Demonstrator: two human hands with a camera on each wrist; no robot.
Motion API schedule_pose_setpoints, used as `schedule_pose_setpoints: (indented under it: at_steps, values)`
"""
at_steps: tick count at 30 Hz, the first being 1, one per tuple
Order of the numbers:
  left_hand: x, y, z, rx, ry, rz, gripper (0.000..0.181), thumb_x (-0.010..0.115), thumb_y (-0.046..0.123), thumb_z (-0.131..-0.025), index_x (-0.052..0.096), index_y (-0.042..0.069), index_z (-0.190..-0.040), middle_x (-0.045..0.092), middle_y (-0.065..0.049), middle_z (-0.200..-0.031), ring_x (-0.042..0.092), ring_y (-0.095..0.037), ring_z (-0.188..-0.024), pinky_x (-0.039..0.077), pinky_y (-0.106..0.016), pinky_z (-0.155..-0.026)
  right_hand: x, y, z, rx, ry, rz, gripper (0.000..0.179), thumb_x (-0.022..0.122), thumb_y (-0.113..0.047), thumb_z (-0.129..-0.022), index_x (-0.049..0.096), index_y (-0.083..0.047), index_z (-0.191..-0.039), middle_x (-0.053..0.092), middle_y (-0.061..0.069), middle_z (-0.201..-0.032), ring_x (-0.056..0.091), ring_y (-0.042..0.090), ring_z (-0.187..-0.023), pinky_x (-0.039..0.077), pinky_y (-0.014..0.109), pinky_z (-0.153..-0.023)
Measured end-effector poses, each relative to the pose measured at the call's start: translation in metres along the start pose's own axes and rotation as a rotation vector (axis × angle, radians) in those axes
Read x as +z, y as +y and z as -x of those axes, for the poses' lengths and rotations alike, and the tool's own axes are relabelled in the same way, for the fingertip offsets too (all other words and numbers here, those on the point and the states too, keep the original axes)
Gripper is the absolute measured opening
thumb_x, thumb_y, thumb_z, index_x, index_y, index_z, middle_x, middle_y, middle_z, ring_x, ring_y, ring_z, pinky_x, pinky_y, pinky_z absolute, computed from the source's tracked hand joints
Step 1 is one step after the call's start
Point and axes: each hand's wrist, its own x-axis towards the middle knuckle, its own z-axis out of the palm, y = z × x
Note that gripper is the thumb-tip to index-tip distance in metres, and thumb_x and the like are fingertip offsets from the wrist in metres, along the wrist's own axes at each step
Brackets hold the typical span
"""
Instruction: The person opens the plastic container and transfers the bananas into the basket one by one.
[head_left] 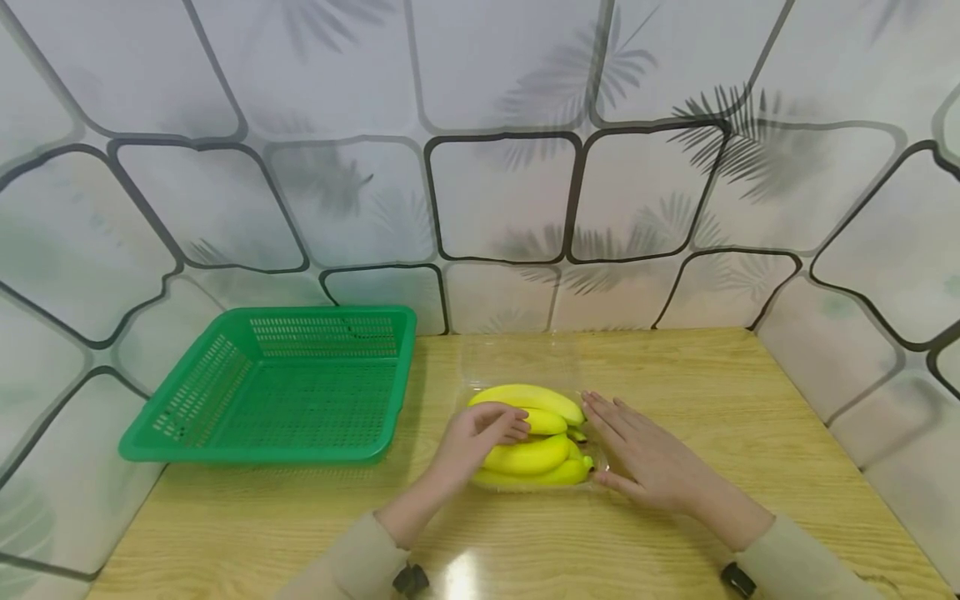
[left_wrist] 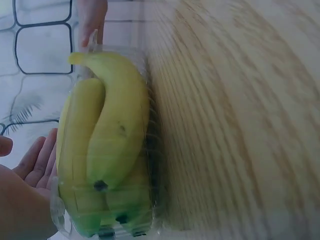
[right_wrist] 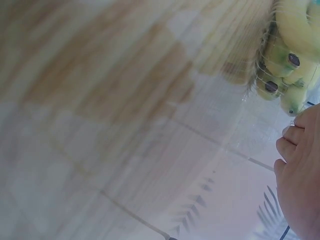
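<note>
Several yellow bananas (head_left: 527, 457) lie in a clear plastic box (left_wrist: 152, 200), its transparent lid (head_left: 517, 361) folded back behind them. Over the bananas' left side is my left hand (head_left: 480, 437), its fingers loosely bent and holding nothing. In the left wrist view, the left hand (left_wrist: 30, 195) appears beside the box with its fingers spread above the fruit. My right hand (head_left: 652, 462) has straight fingers, the fingertips right at the box's right end near the banana tips. The right wrist view shows that right hand (right_wrist: 302, 170) beside the dark banana ends (right_wrist: 294, 60).
A green plastic basket (head_left: 390, 417) with slotted sides stands on the wooden table (head_left: 675, 550) to the left of the box. Behind the table rises a patterned backdrop (head_left: 502, 196), which also closes in at both sides.
</note>
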Motion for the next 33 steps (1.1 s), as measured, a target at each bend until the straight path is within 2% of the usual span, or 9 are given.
schedule_pose_setpoints:
  at_steps: [5,8,11,14,17,26,33]
  values:
    - [-0.004,-0.005,0.001,0.037,0.008,-0.077,0.028,0.058,0.010,-0.109,0.071,-0.012,-0.121,0.076,-0.030,-0.114,0.075,-0.043,-0.106,0.064,-0.028,-0.096,0.000,0.000,0.000,-0.006,0.008,-0.007,0.083,0.052,-0.055,-0.108,0.037,0.008,-0.160,0.038,0.026,-0.168,0.041,0.036,-0.154,0.000,0.025,-0.137]
    - [-0.007,-0.007,0.003,0.077,-0.002,-0.188,0.025,0.063,0.013,-0.107,0.075,-0.005,-0.119,0.079,-0.021,-0.112,0.077,-0.035,-0.102,0.064,-0.023,-0.091,-0.001,0.000,0.000,-0.004,0.003,-0.010,0.083,0.053,-0.055,-0.108,0.035,0.007,-0.161,0.036,0.024,-0.169,0.040,0.035,-0.155,0.000,0.025,-0.137]
    - [-0.008,-0.010,0.005,0.138,-0.024,-0.331,0.021,0.068,0.013,-0.104,0.078,0.000,-0.117,0.081,-0.014,-0.112,0.079,-0.029,-0.100,0.064,-0.025,-0.090,-0.001,-0.001,0.000,0.001,-0.005,-0.011,0.084,0.055,-0.053,-0.107,0.034,0.006,-0.162,0.036,0.024,-0.170,0.038,0.034,-0.156,0.000,0.025,-0.137]
    - [-0.009,-0.012,0.007,0.191,-0.052,-0.453,0.020,0.074,0.012,-0.100,0.079,0.003,-0.117,0.082,-0.009,-0.114,0.078,-0.024,-0.104,0.064,-0.029,-0.095,-0.001,0.000,0.001,0.002,-0.006,-0.012,0.084,0.055,-0.053,-0.107,0.034,0.006,-0.162,0.036,0.025,-0.169,0.038,0.034,-0.157,-0.001,0.025,-0.137]
    - [-0.010,-0.013,0.008,0.215,-0.080,-0.535,0.022,0.078,0.012,-0.097,0.079,0.006,-0.117,0.082,-0.006,-0.115,0.078,-0.022,-0.106,0.063,-0.032,-0.098,-0.001,0.000,0.001,0.004,-0.006,-0.012,0.084,0.055,-0.053,-0.107,0.034,0.006,-0.162,0.037,0.025,-0.169,0.038,0.033,-0.157,-0.002,0.024,-0.137]
    - [-0.019,-0.014,0.007,0.230,-0.180,-0.602,0.031,0.082,0.010,-0.093,0.078,0.011,-0.123,0.080,-0.002,-0.123,0.075,-0.020,-0.114,0.060,-0.033,-0.106,-0.001,0.000,0.002,0.020,-0.031,-0.008,0.084,0.057,-0.052,-0.106,0.033,0.005,-0.163,0.035,0.023,-0.171,0.038,0.034,-0.157,-0.003,0.024,-0.137]
    - [-0.024,-0.016,0.006,0.251,-0.252,-0.646,0.040,0.083,0.006,-0.090,0.075,0.011,-0.129,0.076,-0.003,-0.131,0.071,-0.023,-0.123,0.057,-0.037,-0.112,-0.001,0.000,0.001,0.013,-0.024,-0.017,0.084,0.061,-0.049,-0.105,0.034,0.006,-0.162,0.034,0.023,-0.171,0.037,0.034,-0.157,-0.002,0.025,-0.137]
